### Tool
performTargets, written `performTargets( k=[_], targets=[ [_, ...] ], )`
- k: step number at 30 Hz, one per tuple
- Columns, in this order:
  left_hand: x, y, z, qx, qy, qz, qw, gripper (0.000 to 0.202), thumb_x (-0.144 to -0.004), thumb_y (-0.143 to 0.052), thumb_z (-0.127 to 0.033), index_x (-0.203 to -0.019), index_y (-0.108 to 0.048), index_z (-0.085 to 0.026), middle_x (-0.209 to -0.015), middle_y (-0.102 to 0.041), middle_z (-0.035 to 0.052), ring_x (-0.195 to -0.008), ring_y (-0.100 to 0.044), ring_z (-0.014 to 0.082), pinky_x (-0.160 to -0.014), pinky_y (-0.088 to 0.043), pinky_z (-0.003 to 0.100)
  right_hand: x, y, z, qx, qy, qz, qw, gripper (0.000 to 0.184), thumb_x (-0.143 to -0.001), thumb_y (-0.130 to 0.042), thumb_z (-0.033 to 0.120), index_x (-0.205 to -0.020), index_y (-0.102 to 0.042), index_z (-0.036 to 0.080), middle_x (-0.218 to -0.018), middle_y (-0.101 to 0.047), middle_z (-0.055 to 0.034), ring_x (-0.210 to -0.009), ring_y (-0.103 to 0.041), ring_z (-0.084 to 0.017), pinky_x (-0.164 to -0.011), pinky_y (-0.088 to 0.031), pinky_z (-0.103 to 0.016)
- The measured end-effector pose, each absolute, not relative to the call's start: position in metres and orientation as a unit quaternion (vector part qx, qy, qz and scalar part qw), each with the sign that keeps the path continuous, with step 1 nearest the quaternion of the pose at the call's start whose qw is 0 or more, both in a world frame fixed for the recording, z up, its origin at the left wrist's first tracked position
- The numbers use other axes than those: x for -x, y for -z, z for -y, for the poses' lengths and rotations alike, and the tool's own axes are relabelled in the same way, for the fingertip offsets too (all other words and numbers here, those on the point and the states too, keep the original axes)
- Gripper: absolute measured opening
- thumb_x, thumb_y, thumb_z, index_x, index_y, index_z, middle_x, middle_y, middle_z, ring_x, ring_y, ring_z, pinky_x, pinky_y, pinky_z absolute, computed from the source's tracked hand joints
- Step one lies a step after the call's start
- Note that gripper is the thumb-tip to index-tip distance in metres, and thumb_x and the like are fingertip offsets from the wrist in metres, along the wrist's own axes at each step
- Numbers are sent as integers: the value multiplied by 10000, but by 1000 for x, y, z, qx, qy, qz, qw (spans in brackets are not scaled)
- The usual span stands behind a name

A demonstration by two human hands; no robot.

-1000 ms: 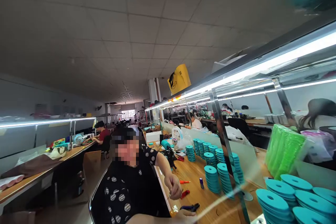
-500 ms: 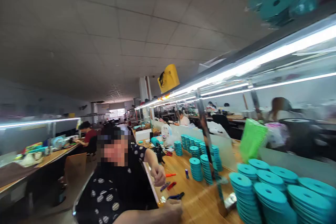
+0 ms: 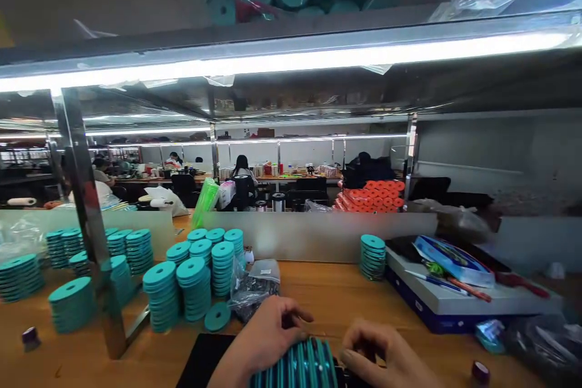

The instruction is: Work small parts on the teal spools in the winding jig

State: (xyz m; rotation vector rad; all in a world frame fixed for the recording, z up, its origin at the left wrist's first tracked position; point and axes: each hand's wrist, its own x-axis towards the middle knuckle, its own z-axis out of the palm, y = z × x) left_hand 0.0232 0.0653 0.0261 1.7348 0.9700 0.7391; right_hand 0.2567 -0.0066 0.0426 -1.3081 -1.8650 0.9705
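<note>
A row of teal spools (image 3: 304, 368) stands on edge between my hands at the bottom of the view, cut off by the lower edge. My left hand (image 3: 271, 334) lies over the left side of this row, its thumb and fingers curled against the far end. Just right of the row is my right hand (image 3: 384, 351), fingers bent inward. Whether anything small sits between those fingertips I cannot make out. A black mat (image 3: 204, 357) shows partly under my left forearm. One flat teal disc (image 3: 217, 316) lies beyond the left hand.
Stacks of teal spools (image 3: 193, 288) fill the left, around a metal post (image 3: 93, 230). A clear bag of dark pieces (image 3: 254, 291) lies ahead. At right are a grey box (image 3: 459, 300) with pens on top and a purple-capped bottle (image 3: 480, 371). A lit shelf (image 3: 291, 60) crosses overhead.
My view has swung right and down, from a co-worker at the neighbouring place to the bench before me. Both my hands and the row of spools now show.
</note>
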Motion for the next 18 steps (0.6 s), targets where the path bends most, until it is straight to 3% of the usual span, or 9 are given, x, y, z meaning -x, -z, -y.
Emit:
performTargets(
  k=[6, 14, 18],
  targets=[
    [-23, -38, -59, -731, -285, -408, 467, 299, -751, -690, -245, -1029, -749, -150, -914, -759, 71, -871, -674, 222, -784, -484, 318, -214, -58, -21, 509, -401, 710, 276, 198, -686, -604, 362, -726, -612, 168, -638, -476, 34, -627, -403, -136, -584, -297, -271],
    [-26, -33, -58, -732, -304, -387, 471, 308, -747, -644, -184, -1027, -771, -163, -809, -759, 37, -745, -639, 175, -671, -447, 267, -208, -61, -26, 511, -420, 709, 247, 120, -681, -618, 283, -722, -600, 171, -616, -436, 58, -620, -373, -122, -557, -273, -256],
    [-24, -35, -56, -739, -306, -380, 465, 318, -743, -615, -154, -1013, -780, -184, -807, -764, 25, -743, -639, 167, -682, -455, 260, -207, -60, -28, 516, -417, 712, 231, 69, -697, -632, 227, -722, -605, 169, -618, -437, 62, -608, -363, -115, -539, -264, -252]
  ],
)
